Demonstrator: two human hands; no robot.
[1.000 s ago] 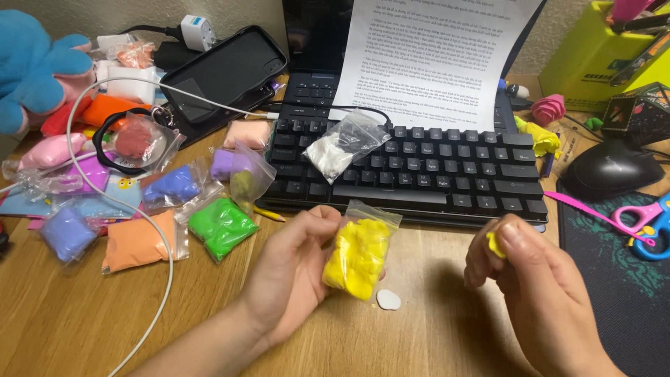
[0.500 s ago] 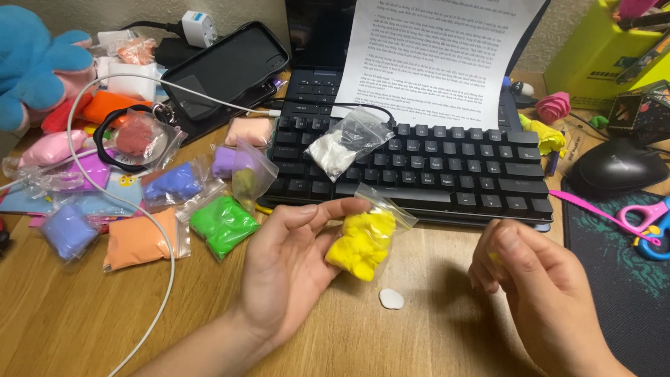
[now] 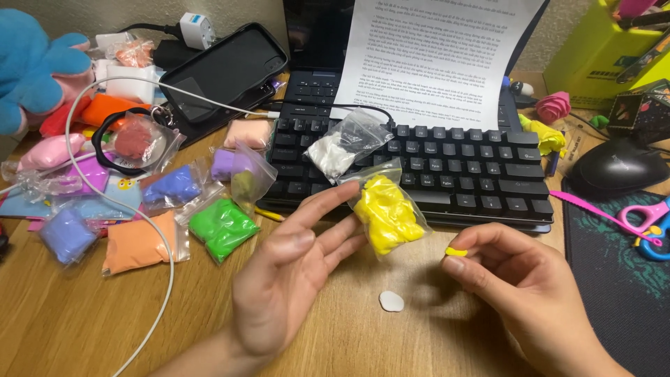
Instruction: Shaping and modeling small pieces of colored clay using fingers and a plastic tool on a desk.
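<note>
My left hand (image 3: pixel 289 276) is palm up over the wooden desk, its fingertips touching a clear bag of yellow clay (image 3: pixel 386 209) that rests against the front edge of the black keyboard (image 3: pixel 447 167). My right hand (image 3: pixel 530 293) pinches a small piece of yellow clay (image 3: pixel 456 252) between thumb and forefinger. A flat white clay disc (image 3: pixel 391 301) lies on the desk between the two hands. A bag of white clay (image 3: pixel 338 150) lies on the keyboard.
Several bags of coloured clay lie at left: green (image 3: pixel 223 223), orange (image 3: pixel 136 246), blue (image 3: pixel 171 187), red (image 3: pixel 136 139). A white cable (image 3: pixel 164 279) loops across them. A phone (image 3: pixel 223 70), a printed sheet (image 3: pixel 433 56), a mouse (image 3: pixel 614 167) and pink scissors (image 3: pixel 645 220) are around.
My left hand opened its fingers, and the yellow bag shifted up and right to the keyboard edge. The right hand rose a little, the yellow piece now showing at its fingertips.
</note>
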